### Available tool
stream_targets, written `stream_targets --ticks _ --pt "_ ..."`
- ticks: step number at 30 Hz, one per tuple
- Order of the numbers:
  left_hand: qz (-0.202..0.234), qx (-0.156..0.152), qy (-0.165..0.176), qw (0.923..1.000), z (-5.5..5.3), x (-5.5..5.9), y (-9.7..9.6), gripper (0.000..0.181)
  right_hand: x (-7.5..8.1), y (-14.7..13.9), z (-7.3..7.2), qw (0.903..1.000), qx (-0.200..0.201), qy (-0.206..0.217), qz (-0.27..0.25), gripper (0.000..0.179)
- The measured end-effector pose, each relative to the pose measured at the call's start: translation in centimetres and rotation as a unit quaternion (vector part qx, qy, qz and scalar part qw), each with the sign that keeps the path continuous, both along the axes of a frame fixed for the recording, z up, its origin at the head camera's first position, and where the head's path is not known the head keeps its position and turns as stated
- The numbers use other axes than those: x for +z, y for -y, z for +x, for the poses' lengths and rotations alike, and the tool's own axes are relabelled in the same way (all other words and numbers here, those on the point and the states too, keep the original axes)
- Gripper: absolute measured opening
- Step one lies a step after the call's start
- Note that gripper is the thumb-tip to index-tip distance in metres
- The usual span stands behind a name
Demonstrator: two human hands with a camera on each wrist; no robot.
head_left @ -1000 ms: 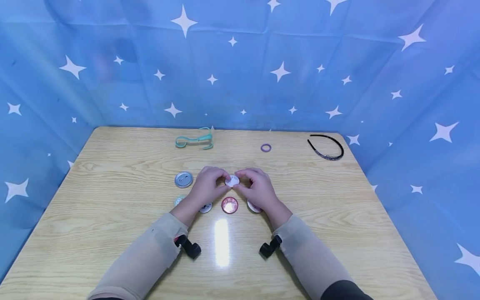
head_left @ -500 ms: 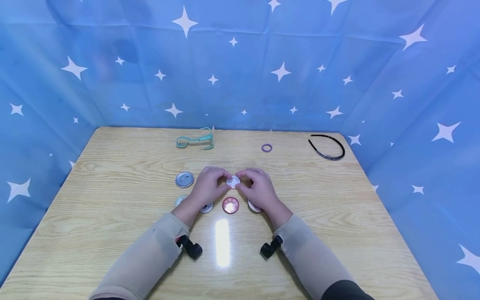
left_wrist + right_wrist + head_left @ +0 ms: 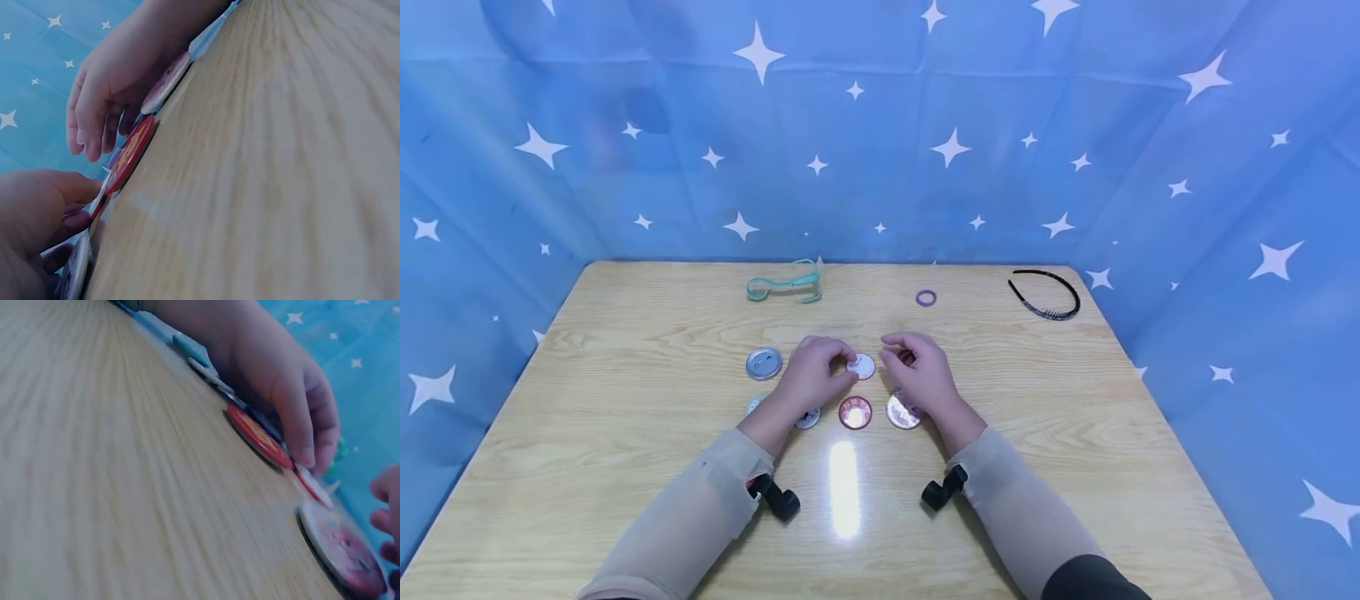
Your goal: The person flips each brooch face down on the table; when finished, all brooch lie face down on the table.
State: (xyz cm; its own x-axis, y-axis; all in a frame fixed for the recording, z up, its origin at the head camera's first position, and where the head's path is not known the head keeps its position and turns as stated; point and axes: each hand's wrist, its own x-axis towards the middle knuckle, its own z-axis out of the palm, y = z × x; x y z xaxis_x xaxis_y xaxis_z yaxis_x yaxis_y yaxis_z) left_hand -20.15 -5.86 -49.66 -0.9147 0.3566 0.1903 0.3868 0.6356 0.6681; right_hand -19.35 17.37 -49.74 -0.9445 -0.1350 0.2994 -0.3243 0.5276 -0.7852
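A white round button badge point(image 3: 864, 367) lies on the wooden table, its left edge between the thumb and fingers of my left hand point(image 3: 811, 373). In the right wrist view, the left hand's thumb and fingertips pinch that badge point(image 3: 312, 485) at its rim. My right hand point(image 3: 927, 373) is apart from it to the right, fingers loosely bent. Partly under the right hand shows a dark red badge point(image 3: 907, 357). Nearer the person lie a red badge point(image 3: 855, 412) and a pink-white badge point(image 3: 901, 412), the latter partly covered by the right hand.
A silver badge point(image 3: 763, 363) lies pin side up on the left. Beside the left wrist are a pale teal badge point(image 3: 753, 404) and another badge point(image 3: 808, 418), both partly covered. At the back lie a teal headband-like item point(image 3: 786, 284), a purple ring point(image 3: 926, 297) and a black headband point(image 3: 1051, 314).
My right hand has let go of the white badge and moved slightly right, exposing the dark red badge and more of the pink-white one. The left hand stays at the white badge.
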Motion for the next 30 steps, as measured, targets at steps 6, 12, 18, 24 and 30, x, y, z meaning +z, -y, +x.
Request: stream_targets --ticks 6,12,18,24,30 --pt "-0.012 0.002 -0.019 0.9997 0.2 0.0 -0.4 0.016 0.3 -2.4 -0.4 0.9970 -0.007 -0.057 0.052 0.024" --pt "0.011 -0.009 -0.027 0.9995 0.0 0.7 -1.5 0.015 0.4 -5.0 -0.4 0.9948 -0.026 -0.053 0.083 0.026" --pt "0.017 -0.045 -0.033 0.9983 -0.3 1.4 -3.8 0.023 0.0 -6.6 0.0 0.9932 -0.023 -0.034 0.109 0.034" --pt "-0.016 -0.039 -0.011 0.9991 -0.7 1.6 -6.1 0.033 -0.3 -6.6 0.1 0.9901 -0.001 -0.034 0.136 0.040" --pt "-0.042 0.003 0.039 0.9984 -0.8 1.2 -7.3 0.043 -0.5 -6.7 0.2 0.9844 -0.003 -0.047 0.169 0.041"
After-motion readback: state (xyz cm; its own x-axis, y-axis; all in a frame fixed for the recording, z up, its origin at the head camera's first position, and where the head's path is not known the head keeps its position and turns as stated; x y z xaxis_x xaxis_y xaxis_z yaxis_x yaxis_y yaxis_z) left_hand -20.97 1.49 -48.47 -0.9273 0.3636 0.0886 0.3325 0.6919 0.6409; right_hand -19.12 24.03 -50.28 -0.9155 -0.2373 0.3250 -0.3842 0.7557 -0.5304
